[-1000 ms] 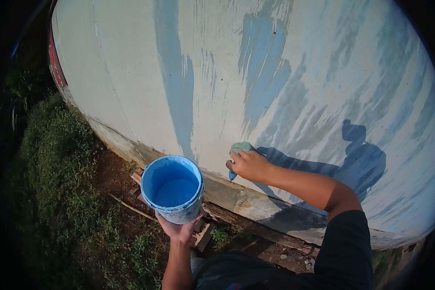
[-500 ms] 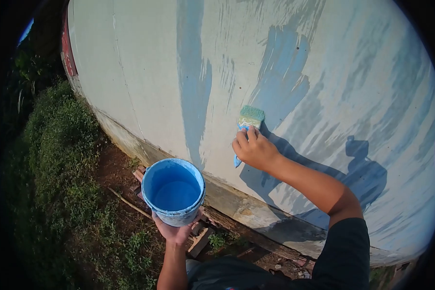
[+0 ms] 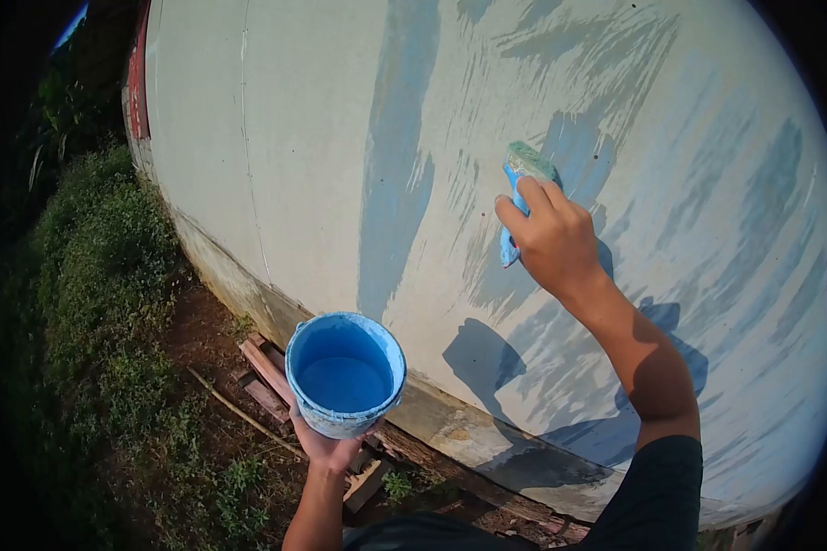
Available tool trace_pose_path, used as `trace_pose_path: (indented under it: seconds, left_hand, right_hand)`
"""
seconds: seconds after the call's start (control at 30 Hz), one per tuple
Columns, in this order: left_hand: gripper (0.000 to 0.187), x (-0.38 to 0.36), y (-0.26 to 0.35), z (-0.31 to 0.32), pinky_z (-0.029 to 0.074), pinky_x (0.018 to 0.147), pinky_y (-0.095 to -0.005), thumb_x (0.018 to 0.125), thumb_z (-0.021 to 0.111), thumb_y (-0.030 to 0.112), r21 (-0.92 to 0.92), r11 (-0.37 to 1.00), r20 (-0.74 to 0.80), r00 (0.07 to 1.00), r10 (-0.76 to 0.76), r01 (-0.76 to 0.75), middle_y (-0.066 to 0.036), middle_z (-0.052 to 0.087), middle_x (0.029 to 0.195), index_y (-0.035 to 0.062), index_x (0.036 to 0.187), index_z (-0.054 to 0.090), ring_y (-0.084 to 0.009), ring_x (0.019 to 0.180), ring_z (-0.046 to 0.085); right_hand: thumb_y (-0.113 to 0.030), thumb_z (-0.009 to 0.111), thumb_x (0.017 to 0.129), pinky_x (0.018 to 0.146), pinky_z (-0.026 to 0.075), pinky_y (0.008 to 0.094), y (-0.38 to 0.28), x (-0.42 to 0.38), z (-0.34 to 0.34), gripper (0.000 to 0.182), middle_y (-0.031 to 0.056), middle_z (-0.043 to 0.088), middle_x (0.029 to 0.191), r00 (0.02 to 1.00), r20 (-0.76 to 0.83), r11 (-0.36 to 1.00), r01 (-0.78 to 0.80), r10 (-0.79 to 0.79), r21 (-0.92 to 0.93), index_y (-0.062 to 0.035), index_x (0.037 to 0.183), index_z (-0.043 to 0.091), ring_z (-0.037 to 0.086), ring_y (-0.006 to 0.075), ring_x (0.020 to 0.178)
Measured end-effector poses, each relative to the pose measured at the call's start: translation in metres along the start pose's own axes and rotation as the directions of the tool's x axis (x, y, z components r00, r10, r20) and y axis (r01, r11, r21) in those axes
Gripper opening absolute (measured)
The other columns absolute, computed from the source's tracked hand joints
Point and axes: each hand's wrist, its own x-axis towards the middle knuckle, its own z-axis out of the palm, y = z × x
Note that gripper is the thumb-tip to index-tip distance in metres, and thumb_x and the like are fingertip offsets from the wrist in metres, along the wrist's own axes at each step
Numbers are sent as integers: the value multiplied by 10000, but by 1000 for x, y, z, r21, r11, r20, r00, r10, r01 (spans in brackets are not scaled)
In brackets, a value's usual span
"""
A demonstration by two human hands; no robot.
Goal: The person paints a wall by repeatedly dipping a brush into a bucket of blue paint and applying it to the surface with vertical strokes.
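Note:
My right hand (image 3: 553,231) is closed around the blue handle of a paintbrush (image 3: 531,163), its bristles up and to the left of my knuckles, against or close to the wall. The pale wall (image 3: 312,165) carries a long blue-grey vertical streak (image 3: 397,156) and a patch of bluish paint (image 3: 574,151) beside the brush. Low in front of me, my left hand (image 3: 326,445) supports a paint bucket (image 3: 345,363) from below. Blue paint lies in its bottom, and dried paint coats the rim. Most fingers under the bucket are hidden.
Wooden pieces (image 3: 266,367) and a long stick (image 3: 239,409) lie on the ground at the wall's foot. Green weeds (image 3: 101,275) grow along the left. A stained concrete base (image 3: 459,413) edges the wall. My shadow (image 3: 482,354) falls across the wall.
My right hand has moved the paintbrush up and to the right, and fresh strokes show lower on the wall. The bucket sits slightly further right and lower in view.

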Motion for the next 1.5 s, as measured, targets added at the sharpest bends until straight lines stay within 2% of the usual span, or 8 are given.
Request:
trace_pose_path:
  seconds: [0.17,0.33,0.67,0.87,0.93,1.1,1.37,1.5]
  left_hand:
    - [878,12,20,-3,566,681,-537,1002,446,768,-16,1000,76,997,-26,27,-189,565,1524,131,1606,440,-425,1124,671]
    - [898,15,41,-17,634,789,-627,1003,473,763,-28,995,9,996,-92,92,-212,529,1577,135,1643,406,-480,1260,649]
    - [924,46,74,-32,612,921,-742,1013,383,767,11,979,-20,978,-206,206,-246,468,1636,134,1686,360,-535,1357,598]
    - [882,53,94,-32,584,965,-737,1011,426,745,32,972,20,972,-233,232,-211,470,1648,148,1660,396,-504,1347,609]
    - [877,51,101,-39,588,956,-733,1013,421,743,36,970,-13,971,-240,240,-211,472,1646,147,1656,399,-504,1347,609]
    - [878,65,114,-45,601,932,-722,1011,406,751,56,954,57,953,-296,293,-213,479,1639,147,1648,406,-501,1359,598]
    - [916,83,117,-21,590,916,-727,981,435,768,-66,945,109,943,-313,321,-203,453,1659,179,1679,372,-497,1388,577]
    - [934,94,121,-12,567,911,-705,977,379,799,-65,936,76,937,-342,346,-207,419,1678,200,1693,351,-494,1397,552]
  right_hand:
    - [-87,719,873,719,637,362,-51,-78,82,69,143,676,1019,940,114,910,340,-322,-238,-51,931,709,709,315,925]
    - [-48,773,830,802,616,443,-111,-97,96,205,121,654,1025,734,668,806,-317,-126,500,-71,1032,745,723,339,944]
    - [-42,769,816,709,637,372,-23,51,42,178,88,665,1002,1000,3,995,8,-8,-102,-98,983,739,696,281,956]
    - [-30,809,792,776,645,384,-103,-18,108,240,134,705,1074,972,214,994,105,-101,-9,-72,1017,739,723,313,1047]
    - [-23,820,811,790,622,410,-122,-19,105,219,124,687,1024,877,477,919,-144,-54,368,-73,1012,746,728,320,1014]
    - [-50,804,858,788,586,462,-64,55,76,196,95,664,1016,842,502,865,-390,197,314,-83,1036,728,709,344,977]
    - [-28,826,793,667,612,411,2,144,42,212,83,677,999,1000,17,987,12,-9,-161,-106,962,725,721,290,918]
    - [-65,810,866,795,624,424,-50,98,77,121,104,740,1069,894,431,985,59,-126,165,-98,972,761,738,290,972]
